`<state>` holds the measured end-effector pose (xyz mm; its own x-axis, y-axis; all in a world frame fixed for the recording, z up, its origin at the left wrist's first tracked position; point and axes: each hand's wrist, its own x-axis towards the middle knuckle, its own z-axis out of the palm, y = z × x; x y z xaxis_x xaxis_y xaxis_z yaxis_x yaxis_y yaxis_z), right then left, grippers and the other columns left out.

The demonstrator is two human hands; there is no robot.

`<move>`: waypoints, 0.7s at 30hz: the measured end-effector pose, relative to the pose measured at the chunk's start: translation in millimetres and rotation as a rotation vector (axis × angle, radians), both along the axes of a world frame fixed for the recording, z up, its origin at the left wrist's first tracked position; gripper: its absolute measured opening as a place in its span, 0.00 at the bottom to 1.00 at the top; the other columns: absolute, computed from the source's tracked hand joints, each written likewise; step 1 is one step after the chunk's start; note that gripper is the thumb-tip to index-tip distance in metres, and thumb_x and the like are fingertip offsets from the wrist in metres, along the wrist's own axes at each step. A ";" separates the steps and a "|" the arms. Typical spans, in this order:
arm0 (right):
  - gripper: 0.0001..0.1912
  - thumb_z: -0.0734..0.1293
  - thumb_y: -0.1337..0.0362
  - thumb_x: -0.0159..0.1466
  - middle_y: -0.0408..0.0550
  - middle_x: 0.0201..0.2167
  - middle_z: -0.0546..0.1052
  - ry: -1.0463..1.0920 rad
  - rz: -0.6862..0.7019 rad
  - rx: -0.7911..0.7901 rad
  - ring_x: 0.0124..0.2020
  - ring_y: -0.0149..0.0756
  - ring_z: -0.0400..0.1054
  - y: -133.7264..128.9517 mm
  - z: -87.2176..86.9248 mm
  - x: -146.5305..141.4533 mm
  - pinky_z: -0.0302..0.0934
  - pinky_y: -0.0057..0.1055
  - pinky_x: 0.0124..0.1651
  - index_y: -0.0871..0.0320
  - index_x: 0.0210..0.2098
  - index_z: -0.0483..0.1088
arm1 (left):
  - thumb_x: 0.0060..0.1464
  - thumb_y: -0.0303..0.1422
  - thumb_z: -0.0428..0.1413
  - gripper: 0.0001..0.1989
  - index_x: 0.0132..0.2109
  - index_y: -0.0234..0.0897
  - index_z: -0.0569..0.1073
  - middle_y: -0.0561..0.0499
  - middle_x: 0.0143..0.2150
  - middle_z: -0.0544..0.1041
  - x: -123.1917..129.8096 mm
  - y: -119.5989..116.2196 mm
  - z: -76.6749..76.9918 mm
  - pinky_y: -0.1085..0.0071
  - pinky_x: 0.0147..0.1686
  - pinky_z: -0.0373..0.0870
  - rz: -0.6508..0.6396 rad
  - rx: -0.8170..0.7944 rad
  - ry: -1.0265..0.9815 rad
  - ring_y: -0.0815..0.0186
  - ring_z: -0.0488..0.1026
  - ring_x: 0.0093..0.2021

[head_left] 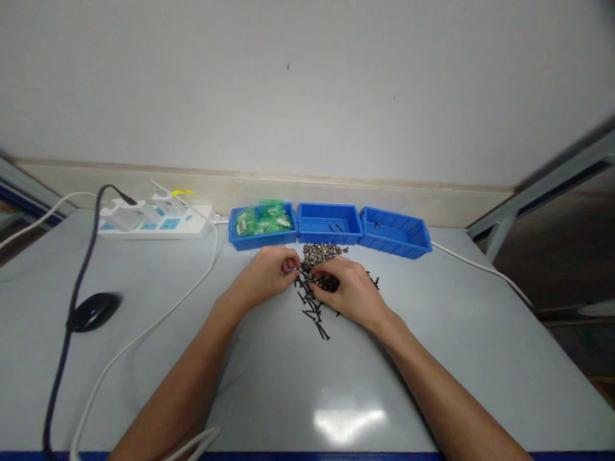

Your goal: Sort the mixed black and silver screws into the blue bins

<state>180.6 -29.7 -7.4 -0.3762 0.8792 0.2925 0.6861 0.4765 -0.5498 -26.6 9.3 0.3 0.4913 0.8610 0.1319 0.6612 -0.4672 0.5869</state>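
A pile of small screws lies on the table in front of me, with shiny metallic screws at the back and long black screws spread toward me. My left hand is at the pile's left edge, thumb and fingers pinched on a small dark screw. Over the right side of the pile, my right hand has its thumb and fingers curled in among the screws. What its fingertips grip is too small to make out. A few black screws show past its far side.
Three blue bins stand along the wall: the left bin holds green packets, the middle bin two dark screws, the right bin one small piece. A white power strip, cables and a black oval object lie leftward.
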 end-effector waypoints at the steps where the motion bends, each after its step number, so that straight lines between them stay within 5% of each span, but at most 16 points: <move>1: 0.07 0.72 0.67 0.60 0.50 0.34 0.82 -0.020 -0.004 0.004 0.37 0.42 0.76 -0.1 -0.9 -0.7 0.67 0.36 0.42 0.57 0.39 0.80 | 0.50 0.20 0.59 0.06 0.34 0.33 0.78 0.51 0.30 0.78 -0.1 -0.1 0.1 0.74 0.33 0.67 0.002 0.001 0.000 0.67 0.74 0.30; 10: 0.11 0.68 0.71 0.62 0.50 0.34 0.84 -0.021 -0.046 -0.050 0.34 0.43 0.79 0.5 3.4 7.5 0.70 0.38 0.40 0.57 0.40 0.81 | 0.53 0.22 0.59 0.05 0.36 0.33 0.79 0.50 0.30 0.78 0.7 -1.8 2.7 0.74 0.33 0.67 0.016 -0.041 -0.035 0.68 0.74 0.30; 16: 0.07 0.75 0.64 0.56 0.50 0.30 0.84 0.515 -0.141 -0.276 0.32 0.42 0.81 16.6 10.4 20.1 0.76 0.37 0.39 0.59 0.34 0.80 | 0.53 0.22 0.58 0.04 0.32 0.33 0.75 0.53 0.27 0.76 -7.0 -0.9 6.6 0.75 0.30 0.66 0.012 -0.084 -0.029 0.70 0.72 0.27; 19: 0.13 0.76 0.59 0.56 0.53 0.35 0.85 0.782 -0.302 -0.149 0.37 0.45 0.82 32.9 14.8 19.4 0.77 0.41 0.45 0.60 0.37 0.79 | 0.54 0.25 0.59 0.02 0.33 0.34 0.74 0.54 0.25 0.75 -11.7 0.3 3.9 0.75 0.28 0.64 0.002 -0.129 -0.003 0.70 0.72 0.26; 21: 0.17 0.76 0.58 0.58 0.55 0.41 0.84 0.776 -0.343 -0.023 0.42 0.46 0.81 37.4 16.7 15.9 0.76 0.45 0.50 0.60 0.44 0.79 | 0.55 0.26 0.59 0.01 0.34 0.34 0.74 0.54 0.25 0.75 -13.2 1.0 1.8 0.75 0.27 0.64 0.006 -0.146 -0.002 0.70 0.72 0.25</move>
<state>196.5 7.7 9.3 0.2125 0.9169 0.3378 0.2148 0.2934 -0.9315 -39.8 10.3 2.2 0.4859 0.8740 0.0060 0.6625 -0.3728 0.6497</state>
